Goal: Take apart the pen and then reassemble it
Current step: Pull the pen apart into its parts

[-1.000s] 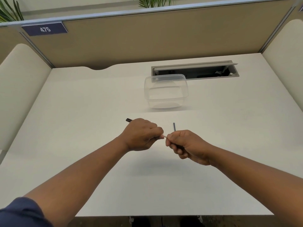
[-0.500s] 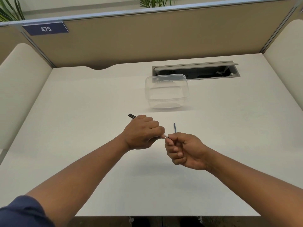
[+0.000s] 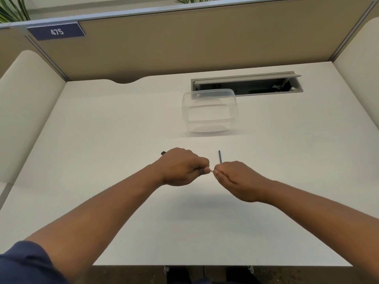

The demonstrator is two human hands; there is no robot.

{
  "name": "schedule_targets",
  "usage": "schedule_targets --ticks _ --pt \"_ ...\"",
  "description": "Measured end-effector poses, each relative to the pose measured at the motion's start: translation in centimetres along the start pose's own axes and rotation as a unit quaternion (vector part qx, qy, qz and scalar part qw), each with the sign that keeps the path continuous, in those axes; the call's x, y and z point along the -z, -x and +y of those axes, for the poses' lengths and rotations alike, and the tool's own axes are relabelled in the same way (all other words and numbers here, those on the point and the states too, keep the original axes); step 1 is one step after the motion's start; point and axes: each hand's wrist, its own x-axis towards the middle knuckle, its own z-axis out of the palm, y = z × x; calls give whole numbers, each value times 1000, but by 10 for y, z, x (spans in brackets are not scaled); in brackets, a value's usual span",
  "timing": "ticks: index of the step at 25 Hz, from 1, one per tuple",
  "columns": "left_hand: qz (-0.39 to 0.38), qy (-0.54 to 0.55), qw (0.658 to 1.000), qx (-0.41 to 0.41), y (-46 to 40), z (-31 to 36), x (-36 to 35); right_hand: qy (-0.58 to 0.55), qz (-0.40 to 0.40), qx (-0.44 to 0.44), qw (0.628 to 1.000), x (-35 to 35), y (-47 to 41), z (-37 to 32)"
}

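Head cam: left hand point(image 3: 181, 167) is fisted round the pen point(image 3: 163, 153), right hand point(image 3: 235, 179) pinches its white tip, thin refill point(image 3: 219, 157) poking up.

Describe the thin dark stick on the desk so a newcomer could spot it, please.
Start at the clear plastic tub in the middle of the white desk. Nearer the person, just beyond the right hand, lies a thin dark stick, the only loose piece on the desk.

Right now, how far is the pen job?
Partly apart: a thin dark refill rod sticks up from the right hand. In hand: the left hand holds the black-ended pen barrel, its whitish tip meeting the right fingers. Reassembly remains; which stage this is I cannot tell.
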Motion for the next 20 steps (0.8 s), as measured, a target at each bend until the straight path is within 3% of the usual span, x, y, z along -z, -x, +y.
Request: schedule_targets --ticks 2,4,5,7,9,11,17,20 --pt "-5 11 1000 20 -1 2 -1 50 14 18 998 -1 0 6" --pt "15 -8 1000 15 -1 3 -1 -88 37 -39 995 -8 1 7" --pt "28 -19 999 10 -1 3 -1 -203 41 -83 975 -12 2 6" --pt "52 -42 998 -3 -2 5 -1 -406 34 -170 897 -15 0 0" --pt "77 -58 995 -23 -4 5 -2 -509 7 -233 828 -11 -2 -3" --pt "100 -67 992 -42 -4 6 -3 -547 -27 -268 793 -5 -4 -6" --pt "118 -94 986 -69 -5 8 -4 -527 -83 -315 785 2 -6 -12" --pt "114 -121 983 -83 -4 7 -4 -491 -88 -321 805 1 -8 -14"
